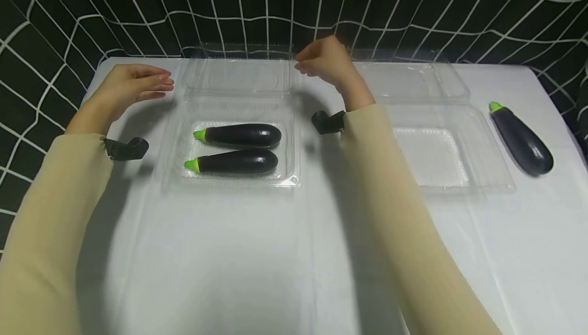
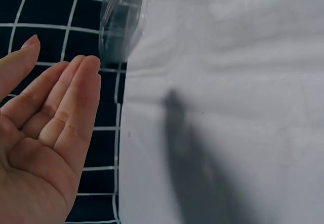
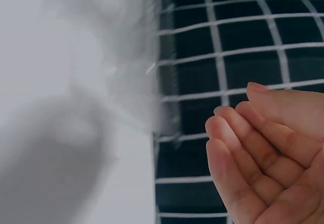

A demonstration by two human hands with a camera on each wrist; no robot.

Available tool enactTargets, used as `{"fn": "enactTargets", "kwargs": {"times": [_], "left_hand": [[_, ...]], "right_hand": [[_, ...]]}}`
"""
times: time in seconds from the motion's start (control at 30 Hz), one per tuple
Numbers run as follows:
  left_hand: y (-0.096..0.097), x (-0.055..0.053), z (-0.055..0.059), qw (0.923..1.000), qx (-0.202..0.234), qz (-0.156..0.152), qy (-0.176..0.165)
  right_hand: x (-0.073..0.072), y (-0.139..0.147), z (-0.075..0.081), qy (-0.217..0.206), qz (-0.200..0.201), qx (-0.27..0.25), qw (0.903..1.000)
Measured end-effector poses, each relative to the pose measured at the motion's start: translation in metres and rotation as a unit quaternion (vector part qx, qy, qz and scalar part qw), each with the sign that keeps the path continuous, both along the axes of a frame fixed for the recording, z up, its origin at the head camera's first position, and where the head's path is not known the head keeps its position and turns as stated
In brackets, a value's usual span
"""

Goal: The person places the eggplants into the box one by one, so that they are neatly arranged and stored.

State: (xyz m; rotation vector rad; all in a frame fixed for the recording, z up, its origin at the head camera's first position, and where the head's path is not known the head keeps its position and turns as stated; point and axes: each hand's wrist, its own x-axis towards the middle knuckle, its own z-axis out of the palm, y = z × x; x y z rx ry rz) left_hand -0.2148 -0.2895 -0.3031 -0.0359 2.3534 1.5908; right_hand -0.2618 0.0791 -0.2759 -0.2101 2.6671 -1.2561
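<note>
Two dark eggplants with green stems, one farther back (image 1: 243, 135) and one nearer (image 1: 236, 162), lie side by side in the base of a clear plastic clamshell box (image 1: 294, 179). Its clear lid (image 1: 239, 77) stands folded back at the far side. My left hand (image 1: 128, 87) hovers just left of that lid, fingers extended and nothing held. At the lid's right edge is my right hand (image 1: 328, 62), its fingers loosely bent; the right wrist view shows a bare palm (image 3: 273, 168) apart from the plastic.
A second clear clamshell box (image 1: 491, 176) lies lidded-back on the right, partly behind my right sleeve. Another eggplant (image 1: 522, 141) rests on the white cloth (image 1: 220, 263) beyond it. Dark fabric with a white net (image 1: 257, 8) borders the table's back and sides.
</note>
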Motion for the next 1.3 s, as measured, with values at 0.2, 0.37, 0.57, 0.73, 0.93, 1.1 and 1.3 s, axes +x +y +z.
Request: {"fn": "enactTargets", "kwargs": {"times": [0.2,0.37,0.57,0.73,0.93,1.1,1.3], "left_hand": [[0.002,-0.017,-0.006,0.9996,0.024,0.018,-0.004],[0.007,-0.025,-0.011,0.9981,0.047,0.038,-0.013],[0.018,-0.027,-0.011,0.9968,0.038,0.052,-0.049],[0.021,-0.028,-0.010,0.9954,0.025,0.062,-0.069],[0.022,-0.028,-0.011,0.9917,0.059,0.078,-0.084],[0.022,-0.027,-0.010,0.9907,0.052,0.092,-0.086],[0.022,-0.028,-0.009,0.9892,0.059,0.104,-0.084]], "right_hand": [[-0.012,0.007,-0.018,-0.058,-0.011,-0.030,0.9978],[-0.018,0.007,-0.023,-0.081,-0.018,-0.029,0.9961],[-0.020,0.007,-0.025,-0.112,-0.002,-0.009,0.9937],[-0.020,0.007,-0.028,-0.114,0.010,-0.015,0.9933],[-0.018,0.008,-0.031,-0.113,0.010,-0.045,0.9926],[-0.016,0.009,-0.031,-0.115,0.008,-0.064,0.9913],[-0.016,0.011,-0.027,-0.100,0.002,-0.082,0.9916]]}}
